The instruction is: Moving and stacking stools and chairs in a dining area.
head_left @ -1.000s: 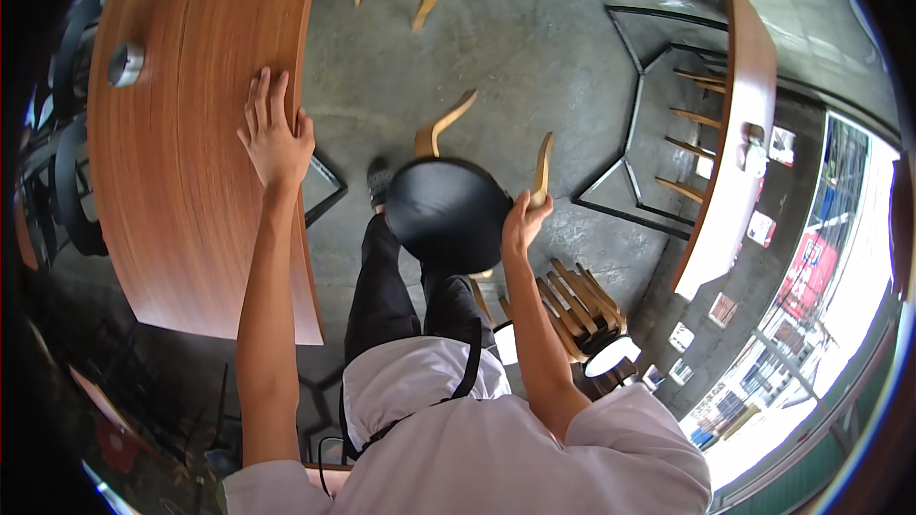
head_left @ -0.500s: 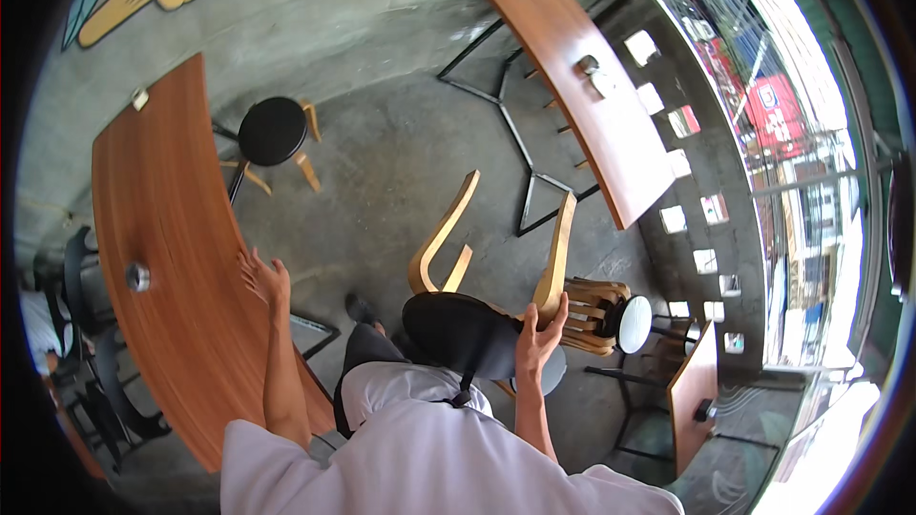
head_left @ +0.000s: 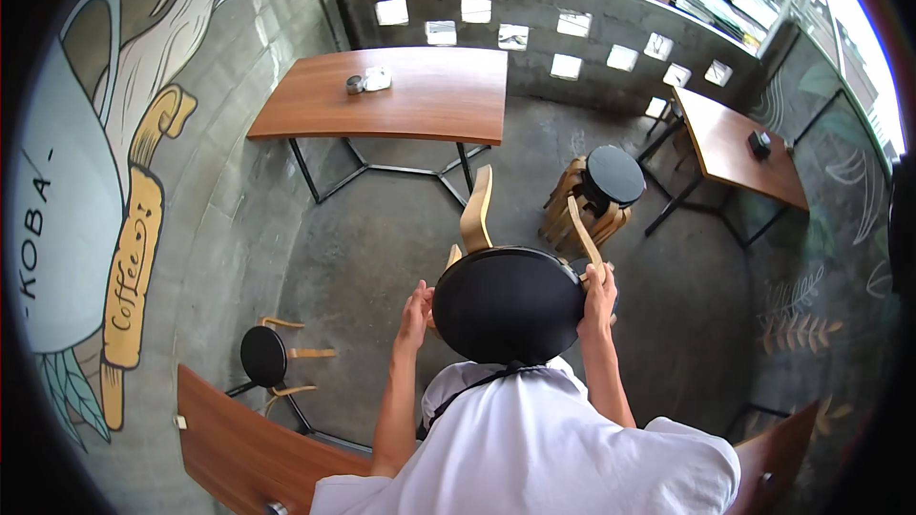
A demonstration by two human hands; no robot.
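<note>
A stool with a round black seat (head_left: 508, 305) and pale bentwood legs is held up against my front. Its seat faces me and the legs point forward, away from me. My right hand (head_left: 598, 298) is wrapped round a leg on the right side. At the left edge of the seat, my left hand (head_left: 414, 317) grips the stool by a wooden part, its fingers partly hidden.
Ahead stands a long wooden table (head_left: 429, 105) on black metal legs. A stack of stools (head_left: 615, 176) rises at front right, near a smaller table (head_left: 730, 148). At lower left are another black-topped stool (head_left: 264, 356) and a brown table (head_left: 229, 439). A painted wall (head_left: 215, 229) runs along the left.
My view and body have turned right, toward the window wall. My left hand has come from beside the left table to the stool's edge. My right hand keeps hold of the stool's leg.
</note>
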